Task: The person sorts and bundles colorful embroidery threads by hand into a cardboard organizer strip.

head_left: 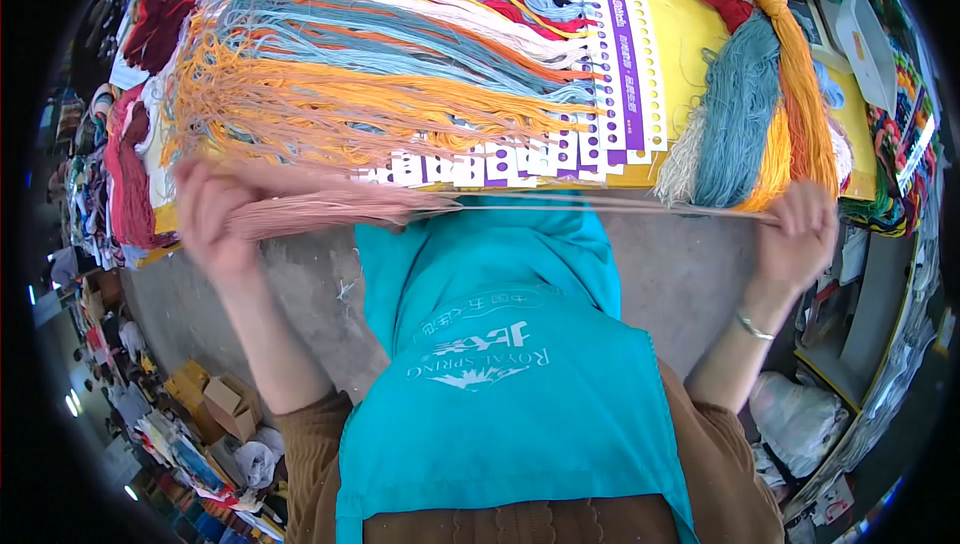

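Yellow counter (668, 39) — loose threads (400, 74), punched cards (625, 64), coloured skeins (740, 109). Pink skein (325, 210): along the counter's near edge, gripped in the left hand (218, 219); strands (620, 206) pinched by the right hand (797, 232). Grey floor (660, 279); carton (232, 406), left — perhaps cloth heaps (130, 399) beyond.

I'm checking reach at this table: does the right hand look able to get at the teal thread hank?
Likely yes: the teal thread hank lies close by with its top mostly uncovered, though the right hand must first release the pink thread.

Yellow table (676, 32), thread-strung white-and-purple cards (628, 54), orange and teal skeins (741, 109).
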Demonstrator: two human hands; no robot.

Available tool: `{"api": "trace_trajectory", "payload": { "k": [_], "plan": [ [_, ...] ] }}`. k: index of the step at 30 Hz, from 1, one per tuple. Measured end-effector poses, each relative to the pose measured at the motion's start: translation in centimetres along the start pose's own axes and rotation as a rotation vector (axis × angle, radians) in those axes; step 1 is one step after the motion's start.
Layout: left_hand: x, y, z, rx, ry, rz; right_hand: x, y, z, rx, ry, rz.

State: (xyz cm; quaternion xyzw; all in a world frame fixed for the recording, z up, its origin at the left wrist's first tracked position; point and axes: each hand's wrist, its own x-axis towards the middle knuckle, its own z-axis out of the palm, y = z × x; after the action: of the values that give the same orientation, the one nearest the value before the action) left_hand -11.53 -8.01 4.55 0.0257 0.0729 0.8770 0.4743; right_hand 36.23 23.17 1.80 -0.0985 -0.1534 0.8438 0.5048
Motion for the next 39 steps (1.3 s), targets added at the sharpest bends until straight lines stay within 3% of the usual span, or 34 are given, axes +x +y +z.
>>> {"api": "trace_trajectory", "payload": {
  "k": [1, 3, 5, 7, 10, 11, 12, 14, 15, 16, 17, 18, 19, 20, 21, 24, 27, 30, 34, 39],
  "plan": [
    [-0.8, 2.4, 0.8, 0.008, 0.027, 0.129, -0.8, -3.3, -1.1, -0.175, 0.076, -0.182],
    [-4.5, 11.9, -0.6, 0.249, 0.118, 0.395, -2.8, -9.8, -2.6, -0.562, 0.549, -0.513],
    [-6.0, 12.1, 1.6, 0.232, -0.051, 0.457, -5.3, -15.5, -5.0, -0.696, 0.645, -0.762],
    [-6.1, 10.8, 2.2, 0.226, -0.147, 0.428, -5.2, -13.3, -1.7, -1.012, 0.759, -1.037],
    [-4.1, 3.5, 3.7, 0.143, -0.224, 0.249, -3.1, -6.5, 0.9, -1.325, 0.57, -0.864],
    [-3.1, 0.2, 3.8, 0.12, -0.206, 0.154, -2.6, -4.7, 0.2, -1.383, 0.43, -0.688],
    [-2.1, -2.9, 3.9, 0.096, -0.187, 0.06, -2.1, -1.3, 0.9, -1.427, 0.43, -0.524],
    [-1.1, -7.8, 1.7, 0.1, -0.127, -0.105, -1.4, 4.1, 2.7, -1.543, 0.163, -0.159],
    [-0.1, -10.2, 0.7, 0.1, -0.157, -0.308, -0.9, 6.5, 2.9, -1.431, -0.027, -0.05],
    [0.0, -12.4, 0.1, 0.165, -0.038, -0.376, -0.6, 8.6, 3.0, -1.311, -0.209, 0.057],
    [0.0, -14.6, -0.5, 0.219, 0.08, -0.448, -0.5, 10.4, 3.6, -1.221, -0.232, 0.193],
    [0.1, -16.7, 0.2, 0.526, 0.076, -0.465, -0.4, 11.8, 4.1, -1.128, -0.254, 0.327],
    [0.6, -18.5, 0.9, 0.675, 0.037, -0.548, -0.4, 12.8, 4.4, -1.077, -0.277, 0.37],
    [0.8, -20.5, 1.7, 0.773, 0.177, -0.569, -0.4, 13.7, 4.7, -1.025, -0.3, 0.413],
    [1.0, -21.5, 1.5, 0.792, 0.163, -0.592, -0.3, 14.2, 4.8, -0.974, -0.322, 0.454],
    [1.7, -23.3, -0.5, 0.852, 0.101, -0.645, 0.0, 14.8, 4.5, -0.947, -0.348, 0.444],
    [2.3, -23.9, -1.2, 0.945, 0.139, -0.613, 0.4, 14.9, 4.1, -1.185, -0.261, 0.36],
    [2.5, -24.7, -1.0, 0.991, 0.272, -0.573, 1.3, 15.3, 0.8, -1.477, -0.206, 0.019],
    [2.4, -25.4, -0.2, 0.965, 0.373, -0.566, 3.4, 14.3, -1.0, -1.368, -0.063, 0.093],
    [3.0, -25.9, -0.5, 1.037, 0.339, -0.665, 3.7, 13.8, -1.4, -1.51, -0.188, 0.191]
  ]
}}
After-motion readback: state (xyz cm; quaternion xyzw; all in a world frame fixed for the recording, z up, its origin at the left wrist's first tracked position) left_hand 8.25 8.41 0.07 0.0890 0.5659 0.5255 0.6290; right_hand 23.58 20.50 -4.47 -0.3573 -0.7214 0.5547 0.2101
